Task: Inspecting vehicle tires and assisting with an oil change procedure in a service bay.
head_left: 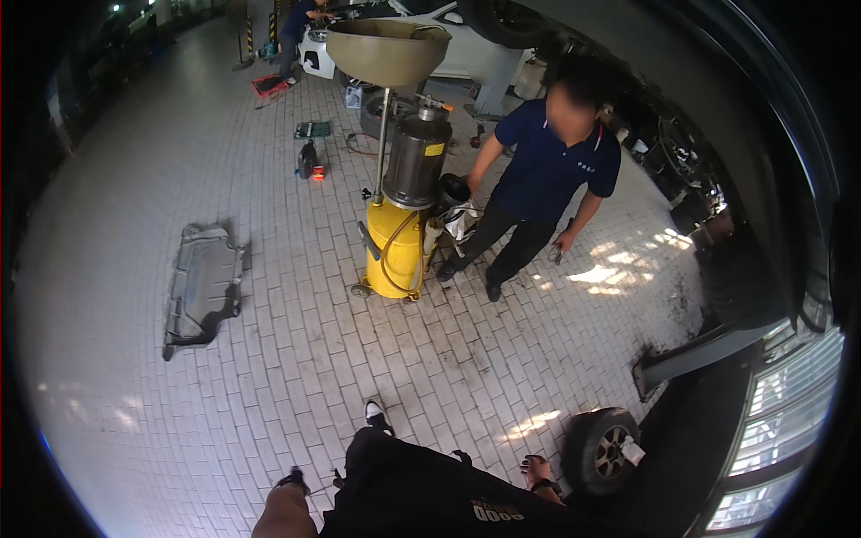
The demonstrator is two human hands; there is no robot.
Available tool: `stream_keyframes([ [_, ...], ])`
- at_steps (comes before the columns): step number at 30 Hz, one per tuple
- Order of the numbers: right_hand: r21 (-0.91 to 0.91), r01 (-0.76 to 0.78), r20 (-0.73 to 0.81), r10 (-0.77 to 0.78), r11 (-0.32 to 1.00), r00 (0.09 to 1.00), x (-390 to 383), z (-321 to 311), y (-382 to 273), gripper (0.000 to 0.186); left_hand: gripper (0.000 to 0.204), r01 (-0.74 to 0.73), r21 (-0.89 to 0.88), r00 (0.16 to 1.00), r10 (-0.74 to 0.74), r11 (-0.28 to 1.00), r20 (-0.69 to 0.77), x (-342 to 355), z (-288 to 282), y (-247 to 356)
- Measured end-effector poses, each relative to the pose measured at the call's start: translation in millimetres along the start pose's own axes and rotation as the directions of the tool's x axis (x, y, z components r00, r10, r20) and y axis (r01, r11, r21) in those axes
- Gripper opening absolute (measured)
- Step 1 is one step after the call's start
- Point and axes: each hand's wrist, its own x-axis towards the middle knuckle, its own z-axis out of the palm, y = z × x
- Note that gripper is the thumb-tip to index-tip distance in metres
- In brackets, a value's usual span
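My right hand (535, 469) hangs beside my black clothing at the bottom right, fingers loosely bent and apart, holding nothing. Next to it a tire with an alloy wheel (599, 452) stands on the paving, a white item on its hub. My left hand does not show. My legs and shoes (377, 415) show below. Ahead is a wheeled yellow waste-oil drainer (390, 255) with a dark metal tank (417, 159) and a wide pan on a pole (386, 54). Beside it stands a person in navy (569, 170), right hand near a black funnel-like part, left hand holding a small tool.
A grey undertray (199, 287) lies at left. Farther back are a green tool case (313, 130), a dark jug (308, 160), a red tray (269, 85) and a co-worker (291, 40) at a white car (430, 31). A lift post (691, 354) and parts line the right.
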Motion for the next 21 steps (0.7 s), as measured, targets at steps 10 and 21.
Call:
stream_keyframes([
  [10, -0.291, 0.004, -0.116, -0.04, 0.957, 0.992, 4, -23, -94, 0.014, 0.042, 0.032, -0.126, 0.996, -0.043, 0.991, -0.083, 102, 52, 18],
  [21, -0.478, 0.17, 0.077, -0.151, 0.862, 0.985, 21, 15, -184, 0.023, 0.017, -0.089, -0.898, 0.996, 0.012, 0.431, -0.093, 141, -18, 84],
])
